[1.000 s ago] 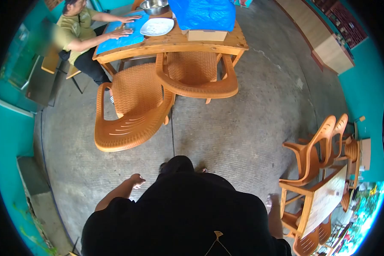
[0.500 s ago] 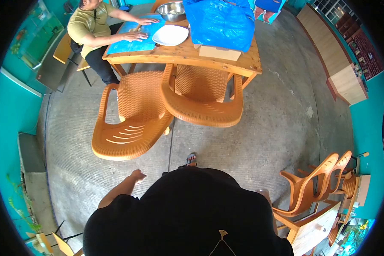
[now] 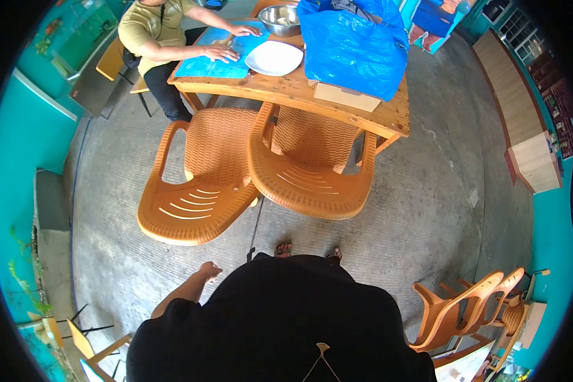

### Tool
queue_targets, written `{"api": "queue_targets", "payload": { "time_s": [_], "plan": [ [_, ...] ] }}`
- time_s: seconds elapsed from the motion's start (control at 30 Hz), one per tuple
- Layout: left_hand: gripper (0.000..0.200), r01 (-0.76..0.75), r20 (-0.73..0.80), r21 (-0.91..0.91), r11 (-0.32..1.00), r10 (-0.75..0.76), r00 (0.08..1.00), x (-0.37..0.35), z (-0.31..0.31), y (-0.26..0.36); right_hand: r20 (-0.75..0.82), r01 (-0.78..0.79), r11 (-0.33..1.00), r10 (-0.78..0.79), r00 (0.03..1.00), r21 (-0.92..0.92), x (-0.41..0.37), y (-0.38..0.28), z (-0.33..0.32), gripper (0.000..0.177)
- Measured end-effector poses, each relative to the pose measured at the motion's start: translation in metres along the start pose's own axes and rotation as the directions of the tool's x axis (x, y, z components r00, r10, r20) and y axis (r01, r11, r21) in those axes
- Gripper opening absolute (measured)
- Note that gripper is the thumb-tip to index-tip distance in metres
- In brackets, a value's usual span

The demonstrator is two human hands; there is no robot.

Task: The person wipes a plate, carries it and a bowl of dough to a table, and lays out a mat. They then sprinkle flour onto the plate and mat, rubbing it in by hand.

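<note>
My left hand point(image 3: 210, 270) hangs low at my side, above the concrete floor. Its fingers look loosely curled, and nothing shows in them; it touches nothing. My right hand is out of sight behind my body. Ahead of me, two orange-brown woven-pattern plastic armchairs stand side by side, the left chair point(image 3: 204, 197) nearer my left hand and the right chair point(image 3: 325, 184) partly against it. Both face the wooden table point(image 3: 286, 92).
On the table are a white plate point(image 3: 274, 58), a steel bowl point(image 3: 281, 21), a blue plastic bag point(image 3: 356, 54) and a cardboard box point(image 3: 347, 97). A seated person point(image 3: 153, 32) rests both hands on a blue sheet point(image 3: 200, 67). More chairs point(image 3: 455, 312) stand at right.
The view has shifted, so the table and chairs appear slightly lower and to the right. Both my feet now show. The edge of my right hand has left the view.
</note>
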State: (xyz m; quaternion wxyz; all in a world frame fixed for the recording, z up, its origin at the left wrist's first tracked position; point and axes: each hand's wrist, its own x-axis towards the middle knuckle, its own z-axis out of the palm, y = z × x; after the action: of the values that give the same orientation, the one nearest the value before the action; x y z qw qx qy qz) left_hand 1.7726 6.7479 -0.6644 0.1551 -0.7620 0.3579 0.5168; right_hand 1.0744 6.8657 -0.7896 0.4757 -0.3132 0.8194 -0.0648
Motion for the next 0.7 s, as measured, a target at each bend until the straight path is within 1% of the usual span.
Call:
{"api": "queue_targets", "payload": {
  "time_s": [0.1, 0.13, 0.2, 0.23, 0.3, 0.33, 0.4, 0.43, 0.47, 0.5, 0.53, 0.57, 0.6, 0.63, 0.7],
  "plan": [
    [0.033, 0.012, -0.009, -0.056, 0.998, -0.012, 1.0, 0.003, 0.013, 0.003, -0.007, 0.036, 0.988, -0.035, 0.999, 0.152, 0.036, -0.026, -0.015, 0.023],
    [0.033, 0.014, -0.013, -0.079, 0.997, -0.015, 1.0, 0.006, 0.018, 0.002, -0.001, 0.041, 0.989, -0.041, 0.999, 0.144, 0.044, -0.038, -0.024, 0.023],
    [0.032, 0.022, -0.018, -0.129, 0.991, -0.025, 1.0, 0.008, 0.035, 0.002, 0.087, -0.135, 0.991, 0.134, 0.987, 0.001, 0.046, -0.088, -0.047, 0.024],
    [0.032, 0.029, -0.02, -0.146, 0.989, -0.032, 0.999, 0.01, 0.046, 0.004, 0.092, -0.125, 0.992, 0.126, 0.988, -0.013, 0.048, -0.1, -0.057, 0.024],
    [0.033, 0.02, -0.09, -0.166, 0.986, -0.035, 0.995, 0.001, 0.057, 0.024, 0.066, -0.053, 0.997, 0.057, 0.996, -0.064, 0.063, -0.115, -0.078, 0.023],
    [0.031, 0.03, -0.092, -0.175, 0.984, -0.047, 0.995, -0.006, 0.064, 0.035, 0.07, -0.044, 0.996, 0.049, 0.996, -0.074, 0.068, -0.12, -0.092, 0.023],
    [0.032, 0.026, -0.109, -0.208, 0.978, -0.049, 0.993, -0.033, 0.073, 0.068, 0.129, 0.148, 0.96, -0.12, 0.984, -0.236, 0.078, -0.129, -0.13, 0.023],
    [0.033, 0.018, -0.124, -0.23, 0.973, -0.047, 0.991, -0.047, 0.077, 0.085, 0.169, 0.242, 0.919, -0.197, 0.966, -0.311, 0.082, -0.131, -0.149, 0.022],
    [0.034, 0.051, -0.086, -0.355, 0.933, -0.087, 0.992, -0.066, 0.078, 0.106, 0.216, 0.331, 0.864, -0.265, 0.94, -0.38, 0.086, -0.132, -0.168, 0.022],
    [0.034, 0.057, -0.081, -0.366, 0.929, -0.093, 0.992, -0.062, 0.09, 0.107, 0.267, 0.417, 0.795, -0.327, 0.907, -0.441, 0.09, -0.132, -0.183, 0.022],
    [0.04, 0.036, -0.069, -0.36, 0.932, -0.065, 0.996, -0.047, 0.106, 0.103, 0.244, 0.359, 0.804, -0.272, 0.931, -0.473, 0.094, -0.134, -0.193, 0.023],
    [0.046, 0.012, -0.06, -0.357, 0.934, -0.036, 0.998, -0.026, 0.124, 0.095, 0.239, 0.346, 0.801, -0.259, 0.936, -0.488, 0.099, -0.137, -0.202, 0.023],
    [0.057, 0.035, -0.1, -0.252, 0.967, -0.062, 0.993, 0.008, 0.15, 0.078, 0.238, 0.34, 0.798, -0.252, 0.938, -0.497, 0.103, -0.14, -0.211, 0.023],
    [0.057, 0.038, -0.101, -0.265, 0.963, -0.066, 0.993, 0.036, 0.174, 0.062, 0.234, 0.333, 0.797, -0.246, 0.941, -0.503, 0.106, -0.144, -0.219, 0.023],
    [0.066, 0.003, -0.01, -0.26, 0.966, -0.006, 1.0, 0.044, 0.193, 0.061, 0.241, 0.338, 0.789, -0.246, 0.939, -0.512, 0.114, -0.15, -0.23, 0.022]
  ]
}}
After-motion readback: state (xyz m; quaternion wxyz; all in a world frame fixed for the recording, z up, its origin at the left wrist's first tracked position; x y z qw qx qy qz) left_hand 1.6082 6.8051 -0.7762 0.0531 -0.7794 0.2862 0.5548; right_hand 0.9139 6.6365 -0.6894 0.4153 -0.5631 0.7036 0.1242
